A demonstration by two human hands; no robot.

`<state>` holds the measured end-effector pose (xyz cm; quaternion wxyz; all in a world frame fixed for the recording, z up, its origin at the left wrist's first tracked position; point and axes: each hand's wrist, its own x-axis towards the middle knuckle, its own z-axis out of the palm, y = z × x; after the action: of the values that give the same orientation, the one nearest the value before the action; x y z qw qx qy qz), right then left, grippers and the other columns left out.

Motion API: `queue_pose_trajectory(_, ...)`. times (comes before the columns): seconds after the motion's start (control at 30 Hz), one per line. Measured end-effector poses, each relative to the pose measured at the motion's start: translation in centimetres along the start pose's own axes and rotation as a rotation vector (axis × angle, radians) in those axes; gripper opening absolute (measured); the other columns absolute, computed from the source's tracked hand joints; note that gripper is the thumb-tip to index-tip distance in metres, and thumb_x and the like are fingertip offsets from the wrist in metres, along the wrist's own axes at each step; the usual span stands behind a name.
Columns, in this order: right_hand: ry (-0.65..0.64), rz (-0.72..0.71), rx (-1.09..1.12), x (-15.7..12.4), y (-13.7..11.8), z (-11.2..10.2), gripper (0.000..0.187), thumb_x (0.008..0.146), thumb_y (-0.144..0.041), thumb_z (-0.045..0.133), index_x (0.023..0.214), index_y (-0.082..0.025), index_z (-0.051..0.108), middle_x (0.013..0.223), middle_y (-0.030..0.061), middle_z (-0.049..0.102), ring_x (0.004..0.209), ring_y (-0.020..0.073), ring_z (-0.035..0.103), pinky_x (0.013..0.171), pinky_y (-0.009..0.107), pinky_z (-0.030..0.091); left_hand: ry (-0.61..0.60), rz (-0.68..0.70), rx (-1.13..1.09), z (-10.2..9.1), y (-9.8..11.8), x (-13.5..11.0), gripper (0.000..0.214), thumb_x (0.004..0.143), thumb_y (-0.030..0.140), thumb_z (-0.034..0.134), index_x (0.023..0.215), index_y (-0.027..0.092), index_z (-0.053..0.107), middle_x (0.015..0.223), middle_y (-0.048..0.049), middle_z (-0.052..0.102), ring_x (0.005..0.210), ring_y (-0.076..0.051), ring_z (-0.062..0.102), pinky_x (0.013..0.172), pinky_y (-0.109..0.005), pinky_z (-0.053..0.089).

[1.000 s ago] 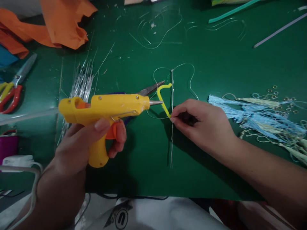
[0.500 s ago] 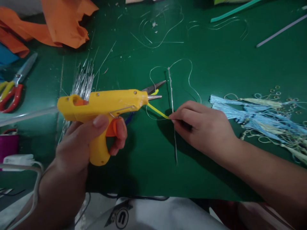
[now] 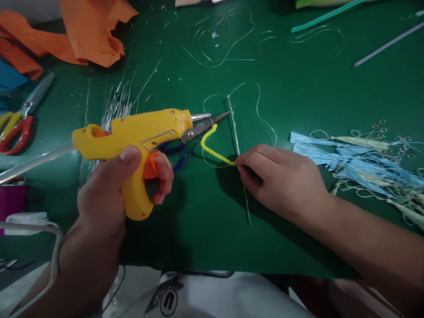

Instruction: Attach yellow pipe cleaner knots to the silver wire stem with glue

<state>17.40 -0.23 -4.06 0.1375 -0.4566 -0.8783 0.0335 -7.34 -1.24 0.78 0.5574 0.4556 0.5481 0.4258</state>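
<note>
My left hand (image 3: pixel 112 185) is wrapped round a yellow hot glue gun (image 3: pixel 135 137), its metal nozzle pointing right and its orange trigger under my fingers. A clear glue stick (image 3: pixel 39 162) sticks out of its back end. Between thumb and fingertips, my right hand (image 3: pixel 278 176) pinches one end of a curved yellow pipe cleaner (image 3: pixel 217 153) against a thin silvery strand (image 3: pixel 234 126) on the table. Fine clear thread loops out from the strand's top. Pliers with blue handles (image 3: pixel 198 131) lie partly behind the gun, their dark tips close to the strand.
Blue and pale green tassels (image 3: pixel 344 154) lie on the right, with small rings (image 3: pixel 382 129) beyond. At left are red-and-yellow scissors (image 3: pixel 24 112), a bundle of silver strips (image 3: pixel 115 104) and orange cloth (image 3: pixel 89 35). A white cable (image 3: pixel 56 247) runs by my left wrist. The table (image 3: pixel 205 229) is green.
The glue gun has moved back to the left and slightly up, away from the yellow pipe cleaner, uncovering more of the pliers. My right hand keeps its pinch; the strand's lower end has swung slightly right.
</note>
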Motion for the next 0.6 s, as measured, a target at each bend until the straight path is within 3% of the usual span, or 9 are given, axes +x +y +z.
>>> queue_pose_trajectory(0.23, 0.013, -0.047, -0.011, -0.2, 0.1, 0.1, 0.022, 0.092, -0.016, 0.049, 0.085, -0.018, 0.07, 0.081, 0.0054, 0.07, 0.063, 0.0165, 0.057, 0.055, 0.031, 0.033, 0.107, 0.049, -0.022, 0.2, -0.3, 0.9, 0.038, 0.088, 0.04, 0.047, 0.067, 0.015, 0.065, 0.056, -0.0035, 0.06, 0.039, -0.012, 0.051, 0.036, -0.023, 0.038)
queue_pose_trajectory(0.43, 0.1, -0.14, -0.031, -0.5, 0.3, 0.5, 0.02, 0.093, -0.014, 0.052, 0.094, -0.014, 0.073, 0.085, 0.0063, 0.072, 0.068, 0.0166, 0.059, 0.059, 0.03, 0.038, 0.216, 0.087, -0.06, 0.5, -1.0, 2.5, 0.055, 0.092, 0.053, 0.037, 0.062, 0.014, 0.061, 0.059, -0.0078, 0.062, 0.044, -0.015, 0.056, 0.038, -0.026, 0.041)
queue_pose_trajectory(0.6, 0.109, -0.17, -0.056, -0.7, 0.3, 0.6, 0.02, 0.093, -0.016, 0.054, 0.096, -0.014, 0.074, 0.088, 0.0061, 0.072, 0.069, 0.0169, 0.059, 0.06, 0.031, 0.038, 0.331, -0.013, -0.027, 0.2, -1.4, 4.5, 0.042, 0.092, 0.056, 0.044, 0.073, 0.022, 0.059, 0.053, -0.0004, 0.053, 0.044, -0.014, 0.052, 0.038, -0.024, 0.036)
